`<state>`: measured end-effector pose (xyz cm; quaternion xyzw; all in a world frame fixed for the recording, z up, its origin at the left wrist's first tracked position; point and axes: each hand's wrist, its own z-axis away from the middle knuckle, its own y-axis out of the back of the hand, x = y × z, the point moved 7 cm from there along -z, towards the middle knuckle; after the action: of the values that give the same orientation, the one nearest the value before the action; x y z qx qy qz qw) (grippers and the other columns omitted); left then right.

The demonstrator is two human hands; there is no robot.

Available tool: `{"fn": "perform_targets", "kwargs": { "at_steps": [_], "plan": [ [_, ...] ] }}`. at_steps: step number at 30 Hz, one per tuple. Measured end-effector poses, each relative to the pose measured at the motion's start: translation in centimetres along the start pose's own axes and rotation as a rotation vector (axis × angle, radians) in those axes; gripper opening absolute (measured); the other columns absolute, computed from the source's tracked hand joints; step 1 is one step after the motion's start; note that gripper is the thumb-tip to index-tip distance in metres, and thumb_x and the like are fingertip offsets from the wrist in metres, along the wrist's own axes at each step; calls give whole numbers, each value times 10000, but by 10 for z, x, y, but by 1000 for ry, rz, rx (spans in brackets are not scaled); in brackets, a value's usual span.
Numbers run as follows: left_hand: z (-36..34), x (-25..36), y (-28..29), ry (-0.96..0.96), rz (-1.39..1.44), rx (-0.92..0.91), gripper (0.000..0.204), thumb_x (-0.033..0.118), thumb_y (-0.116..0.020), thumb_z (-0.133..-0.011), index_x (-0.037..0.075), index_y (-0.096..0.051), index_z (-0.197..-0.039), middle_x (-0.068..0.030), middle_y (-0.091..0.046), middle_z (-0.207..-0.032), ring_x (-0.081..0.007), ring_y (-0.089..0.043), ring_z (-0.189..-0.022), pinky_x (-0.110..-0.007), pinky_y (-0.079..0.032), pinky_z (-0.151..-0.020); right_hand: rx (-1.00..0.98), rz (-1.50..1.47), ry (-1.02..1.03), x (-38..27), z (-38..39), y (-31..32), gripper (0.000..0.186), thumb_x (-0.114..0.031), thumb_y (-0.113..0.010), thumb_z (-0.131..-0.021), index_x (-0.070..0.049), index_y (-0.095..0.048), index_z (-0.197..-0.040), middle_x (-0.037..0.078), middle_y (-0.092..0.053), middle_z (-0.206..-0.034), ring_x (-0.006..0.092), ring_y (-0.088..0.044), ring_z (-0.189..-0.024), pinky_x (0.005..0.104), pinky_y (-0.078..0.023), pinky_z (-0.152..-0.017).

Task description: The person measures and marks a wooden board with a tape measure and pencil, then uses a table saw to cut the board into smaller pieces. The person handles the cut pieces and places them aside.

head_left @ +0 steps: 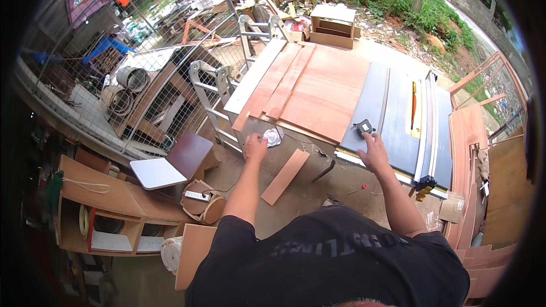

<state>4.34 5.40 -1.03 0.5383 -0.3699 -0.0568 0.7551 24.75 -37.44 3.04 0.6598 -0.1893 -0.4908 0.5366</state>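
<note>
On the near left part of the grey table saw (375,108) lies a dark tape measure (363,127). My right hand (373,153) reaches over the saw's front edge, its fingertips at the tape measure and its thumb held apart. Left of it, my left hand (255,148) is in front of the plywood sheet (333,85), fingers curled. Just beside those fingers is a crumpled white thing (273,136), too small to name. Whether the left fingers hold anything is hidden. The orange-red blade slot (414,105) runs to the right of my right hand.
Reddish wood strips (287,82) rest on the plywood. A loose board (286,176) lies on the floor below. A folding ladder (211,99) stands at the left, near a power strip (197,195) and a wooden cabinet (105,193). The saw's fence (429,136) spans its right side.
</note>
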Motion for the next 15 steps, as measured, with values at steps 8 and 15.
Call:
{"fn": "perform_targets", "kwargs": {
  "at_steps": [8, 15],
  "plan": [
    [-101, 162, -22, -182, -331, 26, 703, 429, -707, -886, 133, -432, -1462, -177, -478, -1417, -378, -485, -1307, -503, -450, -1042, 6, 132, -120, 15, -99, -16, 682, -261, -780, -829, -245, -493, -1447, 232, -494, -1365, 412, -524, -1241, 494, -466, -1028],
    [-178, 149, -48, -266, -318, -55, 729, 395, -719, -879, 158, -390, -1485, -221, -473, -1368, -401, -468, -1286, -517, -450, -1030, 200, -110, -296, 23, -87, -33, 560, -229, -764, -819, -173, -584, -1347, 200, -555, -1224, 392, -569, -1152, 486, -486, -985]
  ]
}}
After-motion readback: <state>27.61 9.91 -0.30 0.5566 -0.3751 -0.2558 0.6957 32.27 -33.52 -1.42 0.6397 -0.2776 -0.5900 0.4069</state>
